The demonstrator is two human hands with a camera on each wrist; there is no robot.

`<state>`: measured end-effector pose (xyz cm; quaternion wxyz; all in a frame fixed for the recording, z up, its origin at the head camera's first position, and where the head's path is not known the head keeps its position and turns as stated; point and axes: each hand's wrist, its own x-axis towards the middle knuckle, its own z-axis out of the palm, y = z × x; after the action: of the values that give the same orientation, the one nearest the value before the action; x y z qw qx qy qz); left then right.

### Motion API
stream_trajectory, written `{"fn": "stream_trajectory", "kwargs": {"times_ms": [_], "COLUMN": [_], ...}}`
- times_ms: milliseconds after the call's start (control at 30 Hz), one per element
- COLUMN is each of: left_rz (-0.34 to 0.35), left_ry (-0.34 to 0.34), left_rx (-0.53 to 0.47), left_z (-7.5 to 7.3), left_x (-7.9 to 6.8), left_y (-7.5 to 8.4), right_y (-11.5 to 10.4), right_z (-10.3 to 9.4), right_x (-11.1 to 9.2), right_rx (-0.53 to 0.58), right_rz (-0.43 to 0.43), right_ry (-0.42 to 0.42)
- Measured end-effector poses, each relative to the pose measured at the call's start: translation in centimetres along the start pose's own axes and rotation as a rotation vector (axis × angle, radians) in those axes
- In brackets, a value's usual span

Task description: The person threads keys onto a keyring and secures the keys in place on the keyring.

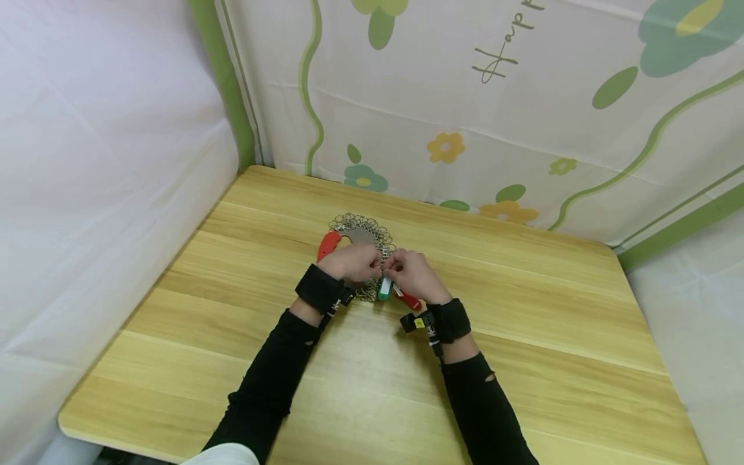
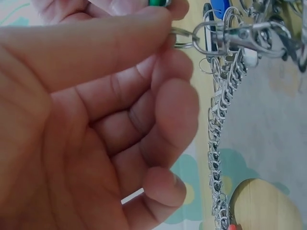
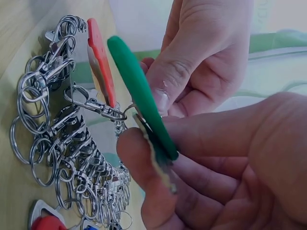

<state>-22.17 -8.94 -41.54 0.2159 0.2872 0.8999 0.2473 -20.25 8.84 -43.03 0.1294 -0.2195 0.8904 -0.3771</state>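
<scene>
Both hands meet over a heap of metal key rings and clasps (image 1: 363,236) at the middle of the wooden table (image 1: 523,336). My left hand (image 1: 351,261) pinches a small split ring (image 2: 181,38) between thumb and forefinger; a silver snap clasp (image 2: 242,37) hangs from that ring. My right hand (image 1: 415,274) pinches a green key tag (image 3: 139,103) between thumb and fingers, right beside the ring. In the right wrist view, the left hand's fingers (image 3: 192,72) sit just behind the green key tag. The green key tag (image 1: 385,289) peeks out between the two hands.
One red tag (image 1: 328,245) lies left of the heap, another red tag (image 1: 410,300) below my right hand. A string of linked clasps (image 2: 217,153) dangles from the snap clasp. White and flowered fabric walls (image 1: 465,110) close in the table's left and far sides.
</scene>
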Motion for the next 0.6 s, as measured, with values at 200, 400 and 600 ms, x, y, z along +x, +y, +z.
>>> {"fn": "stream_trajectory", "kwargs": {"times_ms": [200,400,600], "left_rz": [0.002,0.019,0.027], "left_ry": [0.000,-0.008,-0.027], "left_rx": [-0.004,-0.010,-0.013], "left_z": [0.05,0.05,0.04], "left_x": [-0.07,-0.20,-0.15], "left_y": [0.12,0.19,0.19], "right_y": [-0.26,-0.23,-0.23], "right_z": [-0.02,0.00,-0.14], "right_x": [-0.04,-0.02,-0.05], "right_rx": [0.003,0.007,0.013], "right_rz": [0.030,0.045,0.039], "right_ry": [0.021,0.028,0.012]}}
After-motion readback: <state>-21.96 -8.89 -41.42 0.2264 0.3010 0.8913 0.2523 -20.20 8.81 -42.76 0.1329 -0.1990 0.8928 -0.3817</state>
